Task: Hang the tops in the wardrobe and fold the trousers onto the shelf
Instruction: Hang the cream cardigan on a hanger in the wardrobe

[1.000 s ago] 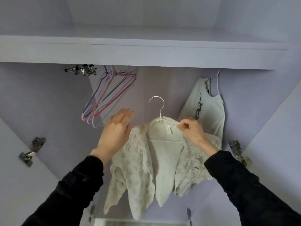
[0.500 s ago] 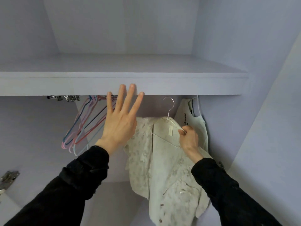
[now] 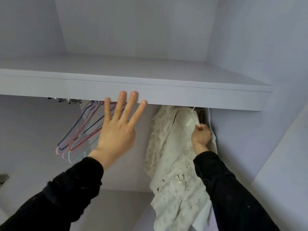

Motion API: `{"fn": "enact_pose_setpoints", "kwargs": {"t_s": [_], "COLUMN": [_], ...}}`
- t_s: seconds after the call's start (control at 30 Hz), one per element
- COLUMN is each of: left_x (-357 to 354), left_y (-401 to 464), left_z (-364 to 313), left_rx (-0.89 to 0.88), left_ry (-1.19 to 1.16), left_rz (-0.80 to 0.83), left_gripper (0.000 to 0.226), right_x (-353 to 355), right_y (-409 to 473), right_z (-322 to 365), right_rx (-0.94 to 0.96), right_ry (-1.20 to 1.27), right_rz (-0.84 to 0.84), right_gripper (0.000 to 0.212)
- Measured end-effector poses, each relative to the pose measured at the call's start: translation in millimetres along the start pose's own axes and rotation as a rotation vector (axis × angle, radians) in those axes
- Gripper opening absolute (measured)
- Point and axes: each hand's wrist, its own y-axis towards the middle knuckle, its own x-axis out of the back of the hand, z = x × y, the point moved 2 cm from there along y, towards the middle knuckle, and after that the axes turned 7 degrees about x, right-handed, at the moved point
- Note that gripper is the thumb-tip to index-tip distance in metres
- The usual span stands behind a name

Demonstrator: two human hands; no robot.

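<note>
A cream lace top (image 3: 168, 157) hangs on a white wire hanger (image 3: 194, 112) whose hook is hidden behind the shelf's front edge. My right hand (image 3: 200, 136) grips the hanger's right shoulder together with the fabric, close to the wardrobe's right wall. My left hand (image 3: 116, 132) is raised with straight, spread fingers, its fingertips at the front edge of the shelf (image 3: 166, 94); it holds nothing. A second white top (image 3: 214, 139) on its own hanger is mostly hidden behind my right hand.
Several empty coloured hangers (image 3: 78, 132) hang in a bunch at the left under the shelf. A metal rail bracket (image 3: 66, 100) shows beside them. A door hinge (image 3: 3, 178) sits at the far left. The wardrobe's right wall is close to the tops.
My right hand has carried the lace top up and to the right, so the hanger's hook has gone out of sight behind the shelf. My left hand let go of the top and rose to the shelf edge.
</note>
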Motion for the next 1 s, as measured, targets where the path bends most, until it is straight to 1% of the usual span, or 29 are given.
{"fn": "enact_pose_setpoints", "kwargs": {"t_s": [0.13,0.4,0.53,0.63,0.7,0.8,0.9,1.0], "left_x": [-1,-3,-1,-1,0,6,10,9], "left_y": [-1,0,-1,0,-1,-1,-7,-35], "left_z": [1,0,2,2,1,-2,-10,-23], "left_rx": [0.002,0.004,0.000,0.009,0.015,0.037,0.088,0.115], "left_ry": [0.016,0.023,0.028,0.034,0.032,0.008,-0.072,-0.204], "left_rz": [-0.006,-0.014,-0.007,0.018,0.040,0.066,0.117,0.225], "left_gripper": [0.109,0.110,0.107,0.109,0.108,0.105,0.095,0.079], "right_x": [-4,-11,0,5,9,17,27,46], "right_y": [15,27,34,30,21,2,-25,-63], "right_z": [10,15,15,19,22,24,24,23], "right_rx": [0.005,-0.087,-0.142,-0.159,-0.111,0.063,0.229,0.278], "right_ry": [0.023,-0.038,-0.057,-0.084,-0.126,-0.199,-0.321,-0.367], "right_rz": [-0.026,0.068,0.049,0.070,0.114,0.183,0.285,0.374], "right_gripper": [0.027,0.031,0.033,0.038,0.045,0.054,0.055,0.051]}}
